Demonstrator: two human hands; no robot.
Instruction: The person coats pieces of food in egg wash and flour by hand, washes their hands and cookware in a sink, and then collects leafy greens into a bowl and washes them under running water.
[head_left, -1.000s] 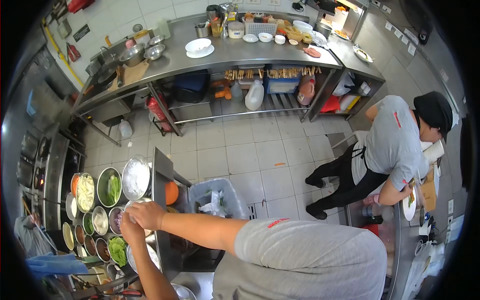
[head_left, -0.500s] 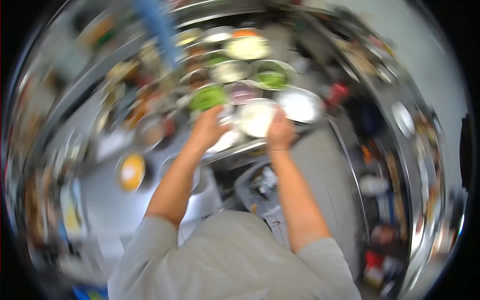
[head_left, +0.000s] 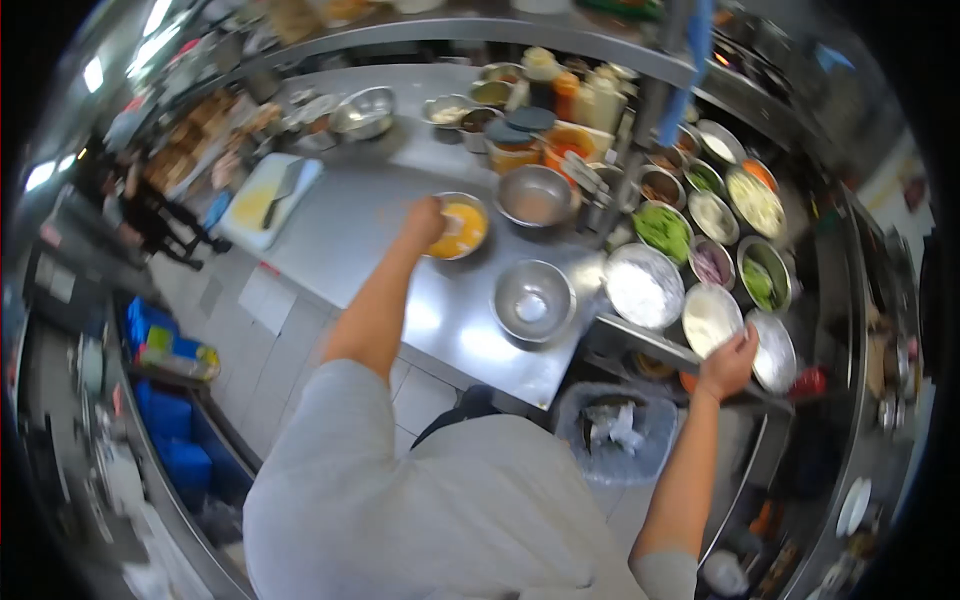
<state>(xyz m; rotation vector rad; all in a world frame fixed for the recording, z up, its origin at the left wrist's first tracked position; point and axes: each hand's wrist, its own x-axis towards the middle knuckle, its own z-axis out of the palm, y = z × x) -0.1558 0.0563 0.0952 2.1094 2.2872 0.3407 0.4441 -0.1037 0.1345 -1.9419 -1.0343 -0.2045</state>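
My left hand (head_left: pixel 425 221) is closed at the left rim of a metal bowl of yellow liquid, like beaten egg, with something white in it (head_left: pixel 462 228). That bowl stands on the steel worktop. On the right, the fingers of my right hand (head_left: pixel 730 366) are closed on the near rim of a round container of white contents (head_left: pixel 711 318). It sits among other food containers; what exactly is white in it I cannot make out. Between my hands is an empty steel bowl (head_left: pixel 533 302). Behind it stands another steel bowl (head_left: pixel 535 195) with a little brownish content.
A knife (head_left: pixel 284 194) lies on a white cutting board (head_left: pixel 268 208). Containers of shredded green vegetable (head_left: pixel 663 233) and white contents (head_left: pixel 643 287) are on the right. Sauce bottles (head_left: pixel 566 97) stand by the shelf post. A lined bin (head_left: pixel 615 440) is below the worktop edge.
My left hand has moved from the food containers to the bowl of yellow liquid. My right hand remains at the white-filled container. The view has swung left and sharpened.
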